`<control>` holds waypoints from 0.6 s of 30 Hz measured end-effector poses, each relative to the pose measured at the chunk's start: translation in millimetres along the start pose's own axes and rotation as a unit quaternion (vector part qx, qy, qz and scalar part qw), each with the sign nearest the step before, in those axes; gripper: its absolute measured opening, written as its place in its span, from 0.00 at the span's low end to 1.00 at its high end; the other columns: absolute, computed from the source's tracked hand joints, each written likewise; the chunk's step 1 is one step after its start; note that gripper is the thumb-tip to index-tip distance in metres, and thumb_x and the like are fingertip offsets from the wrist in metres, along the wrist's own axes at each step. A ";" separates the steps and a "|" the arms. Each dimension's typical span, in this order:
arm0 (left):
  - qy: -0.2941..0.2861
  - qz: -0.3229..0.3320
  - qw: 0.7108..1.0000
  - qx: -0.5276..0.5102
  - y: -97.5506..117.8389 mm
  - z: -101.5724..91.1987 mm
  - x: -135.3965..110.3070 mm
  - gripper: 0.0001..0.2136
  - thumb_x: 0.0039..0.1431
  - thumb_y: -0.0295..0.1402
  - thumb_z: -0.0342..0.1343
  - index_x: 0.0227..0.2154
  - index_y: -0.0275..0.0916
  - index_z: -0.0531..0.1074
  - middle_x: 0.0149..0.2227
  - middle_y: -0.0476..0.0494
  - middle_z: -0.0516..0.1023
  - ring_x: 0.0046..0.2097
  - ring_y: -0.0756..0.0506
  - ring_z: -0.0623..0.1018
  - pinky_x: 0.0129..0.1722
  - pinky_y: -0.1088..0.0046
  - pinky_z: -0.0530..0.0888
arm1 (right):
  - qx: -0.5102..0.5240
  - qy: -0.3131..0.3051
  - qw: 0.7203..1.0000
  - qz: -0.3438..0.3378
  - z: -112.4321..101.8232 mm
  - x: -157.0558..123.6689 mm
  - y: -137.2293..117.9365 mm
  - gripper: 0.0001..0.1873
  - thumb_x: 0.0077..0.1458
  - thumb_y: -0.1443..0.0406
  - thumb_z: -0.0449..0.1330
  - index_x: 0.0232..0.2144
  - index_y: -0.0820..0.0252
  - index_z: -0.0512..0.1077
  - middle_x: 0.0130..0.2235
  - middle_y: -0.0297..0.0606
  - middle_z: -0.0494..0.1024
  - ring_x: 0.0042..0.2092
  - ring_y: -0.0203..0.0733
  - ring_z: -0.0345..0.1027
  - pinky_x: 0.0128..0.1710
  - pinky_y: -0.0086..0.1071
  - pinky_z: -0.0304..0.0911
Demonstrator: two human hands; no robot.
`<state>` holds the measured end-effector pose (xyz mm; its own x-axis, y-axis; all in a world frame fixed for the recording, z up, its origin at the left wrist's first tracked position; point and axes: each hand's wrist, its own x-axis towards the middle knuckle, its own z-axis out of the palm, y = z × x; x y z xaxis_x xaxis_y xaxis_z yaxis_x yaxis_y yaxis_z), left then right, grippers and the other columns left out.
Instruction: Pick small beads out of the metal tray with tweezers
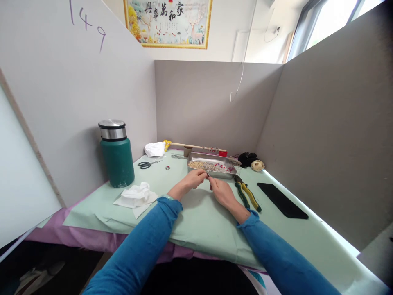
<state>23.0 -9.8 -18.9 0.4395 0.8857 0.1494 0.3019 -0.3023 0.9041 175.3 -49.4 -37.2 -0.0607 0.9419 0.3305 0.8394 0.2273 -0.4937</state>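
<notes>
My left hand [195, 179] and right hand [221, 192] pinch a thin piece [208, 174] between them; the tray [222, 175] lies just beyond, lengthwise across, left hand nearer

The left forearm [135, 241] and right forearm [276, 250], both in blue sleeves [161, 219], reached across the near edge of the surface [211, 233] and slanted inward. Well in from that edge, the left hand [195, 178] and right hand [222, 191] nearly met, fingers [201, 173] curled and thumbs pinched in. Both wrists [178, 191] showed beyond the bunched cuffs [248, 218].
</notes>
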 end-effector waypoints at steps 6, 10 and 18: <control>0.050 0.052 0.991 0.111 4.9 -1.1 -0.4 0.10 0.55 0.34 0.46 0.27 0.36 0.70 0.24 0.49 0.67 0.28 0.51 0.64 0.25 0.78 0.61 | -0.044 -0.001 0.999 0.005 1.9 1.7 0.9 0.28 0.63 0.54 0.37 0.29 0.59 0.72 0.31 0.43 0.77 0.34 0.44 0.69 0.32 0.32 0.53; 0.069 0.096 0.976 0.182 3.1 -1.8 3.3 0.11 0.56 0.31 0.46 0.26 0.37 0.72 0.26 0.47 0.71 0.31 0.49 0.67 0.32 0.76 0.63 | -0.022 -0.010 1.000 0.003 0.4 4.1 0.6 0.28 0.63 0.54 0.37 0.24 0.59 0.71 0.28 0.43 0.76 0.32 0.44 0.67 0.32 0.32 0.53; 0.101 0.099 0.962 0.234 -5.4 2.2 9.5 0.11 0.58 0.31 0.45 0.27 0.37 0.71 0.28 0.45 0.73 0.31 0.48 0.68 0.33 0.74 0.63 | 0.083 -0.051 0.995 0.037 -8.2 8.6 -3.5 0.29 0.60 0.52 0.39 0.15 0.58 0.63 0.22 0.39 0.71 0.28 0.41 0.63 0.29 0.31 0.52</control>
<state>27.4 -0.5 -23.2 0.3682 0.8304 0.4182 0.5980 -0.5559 0.5774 176.2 -44.1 -26.0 -0.0641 0.9757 0.2093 0.7438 0.1865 -0.6418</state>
